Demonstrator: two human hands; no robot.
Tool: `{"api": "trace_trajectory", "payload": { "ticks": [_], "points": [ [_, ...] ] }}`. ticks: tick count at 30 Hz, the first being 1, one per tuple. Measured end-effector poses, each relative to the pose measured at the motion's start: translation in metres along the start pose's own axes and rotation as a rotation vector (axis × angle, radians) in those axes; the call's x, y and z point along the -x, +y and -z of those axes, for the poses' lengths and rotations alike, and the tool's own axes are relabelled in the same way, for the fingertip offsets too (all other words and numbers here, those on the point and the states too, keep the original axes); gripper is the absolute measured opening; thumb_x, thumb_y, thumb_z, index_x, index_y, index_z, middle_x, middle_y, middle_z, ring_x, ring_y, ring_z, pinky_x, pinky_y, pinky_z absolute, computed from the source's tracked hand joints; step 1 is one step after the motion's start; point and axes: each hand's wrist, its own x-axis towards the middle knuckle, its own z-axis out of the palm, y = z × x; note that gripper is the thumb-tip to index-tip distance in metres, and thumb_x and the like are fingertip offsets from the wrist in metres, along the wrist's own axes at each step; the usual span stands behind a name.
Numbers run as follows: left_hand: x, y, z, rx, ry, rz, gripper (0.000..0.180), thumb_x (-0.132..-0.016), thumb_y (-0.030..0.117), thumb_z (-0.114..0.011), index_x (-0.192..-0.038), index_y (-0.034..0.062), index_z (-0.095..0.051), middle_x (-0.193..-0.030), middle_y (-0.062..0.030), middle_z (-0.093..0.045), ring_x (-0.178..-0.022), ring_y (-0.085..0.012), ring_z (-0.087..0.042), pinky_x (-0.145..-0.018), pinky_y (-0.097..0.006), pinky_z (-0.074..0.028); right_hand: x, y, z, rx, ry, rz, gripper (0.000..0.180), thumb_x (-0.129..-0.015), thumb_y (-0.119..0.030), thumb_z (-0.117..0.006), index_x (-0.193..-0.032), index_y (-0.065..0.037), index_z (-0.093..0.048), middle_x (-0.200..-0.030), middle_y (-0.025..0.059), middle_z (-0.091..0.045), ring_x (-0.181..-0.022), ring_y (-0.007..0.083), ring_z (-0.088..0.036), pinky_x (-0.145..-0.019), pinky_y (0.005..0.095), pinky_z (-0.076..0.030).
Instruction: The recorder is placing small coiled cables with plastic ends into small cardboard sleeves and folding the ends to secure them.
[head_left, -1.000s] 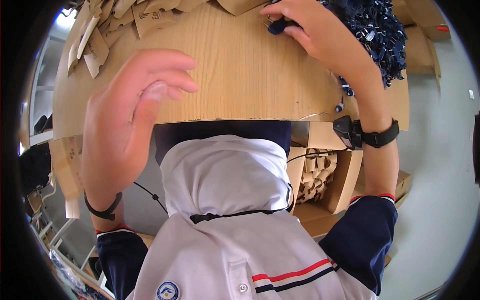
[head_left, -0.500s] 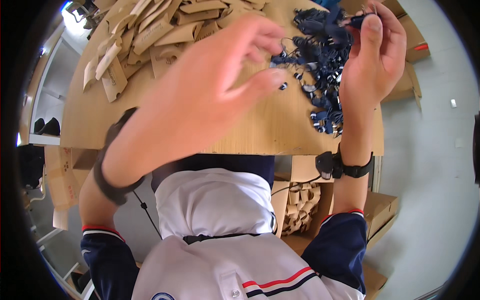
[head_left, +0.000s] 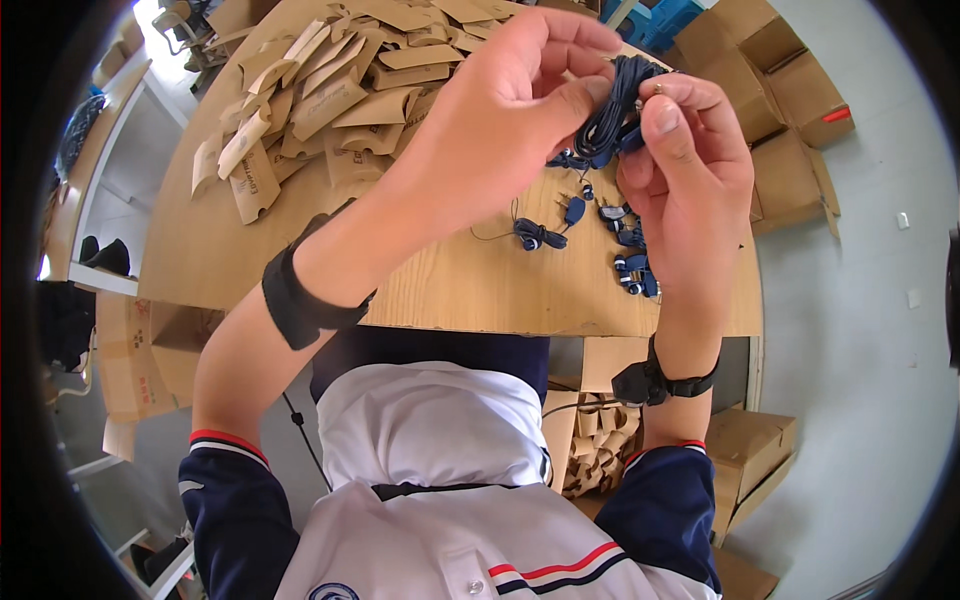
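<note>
Over the far right of the table, both hands meet at a coiled bundle of dark blue earphone cable [head_left: 612,110]. My left hand [head_left: 515,105] is closed on the coil's left side, thumb against it and fingers curled behind. Opposite it, my right hand [head_left: 700,165] pinches small metal-tipped parts at the bundle's right side between thumb and fingertips. Its other fingers curl round something dark blue, partly hidden. Below the hands lies a small wound earphone set [head_left: 540,236] with a blue plug. More blue-and-white earphones [head_left: 635,273] lie beside my right wrist.
A heap of brown cardboard pillow boxes [head_left: 345,100] covers the far left of the wooden table [head_left: 480,290]. Open cartons [head_left: 795,165] stand past its right edge, near a blue crate [head_left: 665,22]. Beneath the table, another carton holds more pillow boxes [head_left: 603,435].
My right hand has come left and down with the dark piece it held. My left hand, spread before, has closed on the cable coil, which now shows between both hands.
</note>
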Motion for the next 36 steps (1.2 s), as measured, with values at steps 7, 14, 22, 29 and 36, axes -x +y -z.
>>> {"api": "trace_trajectory", "payload": {
  "ticks": [7,14,22,29,36],
  "points": [
    [0.026,0.000,0.017,-0.308,0.006,-0.110,0.015,-0.093,0.006,-0.058,-0.107,0.0016,-0.059,-0.092,-0.0022,-0.064,-0.085,-0.0065,-0.059,-0.071,-0.022,-0.047,0.010,-0.002,-0.011,0.069,-0.039,-0.159,0.030,-0.089,-0.011,-0.067,-0.115,0.002,-0.062,-0.084,0.0013,-0.061,-0.057,0.0049,-0.051,-0.046,0.0190,-0.038],
    [0.053,0.002,0.033,-0.675,-0.044,-0.324,0.017,-0.089,0.014,-0.064,-0.101,0.0026,-0.059,-0.083,-0.0152,-0.061,-0.072,-0.0370,-0.055,-0.064,-0.044,-0.043,0.020,0.001,-0.028,0.077,-0.017,-0.094,0.035,-0.088,-0.014,-0.069,-0.117,0.002,-0.058,-0.084,-0.0012,-0.058,-0.056,0.0033,-0.046,-0.046,0.0185,-0.035],
    [0.086,0.003,0.088,-0.793,-0.071,-0.155,0.023,-0.094,0.021,-0.057,-0.110,0.0050,-0.060,-0.094,-0.0119,-0.064,-0.091,-0.0306,-0.061,-0.082,-0.040,-0.048,0.011,0.020,-0.040,0.385,-0.307,0.383,0.026,-0.091,-0.017,-0.063,-0.108,0.003,-0.060,-0.104,0.0085,-0.064,-0.090,0.0153,-0.061,-0.081,0.0224,-0.047],
    [0.118,-0.006,0.255,-1.801,0.570,0.133,0.036,-0.091,0.029,-0.061,-0.118,0.0048,-0.057,-0.117,-0.0144,-0.062,-0.112,-0.0329,-0.057,-0.093,-0.042,-0.045,0.013,0.006,-0.048,0.424,-0.254,0.589,0.022,-0.094,0.003,-0.056,-0.112,0.015,-0.055,-0.105,0.0255,-0.066,-0.097,0.0298,-0.066,-0.093,0.0384,-0.051],
    [0.138,-0.006,0.288,-1.820,0.257,0.397,0.032,-0.091,0.025,-0.058,-0.115,0.0040,-0.056,-0.114,-0.0173,-0.061,-0.112,-0.0333,-0.057,-0.094,-0.042,-0.045,-0.006,-0.011,-0.051,0.598,-0.186,0.861,0.034,-0.096,-0.003,-0.054,-0.123,0.017,-0.051,-0.102,0.0283,-0.066,-0.088,0.0279,-0.068,-0.075,0.0365,-0.061]
  ]
}}
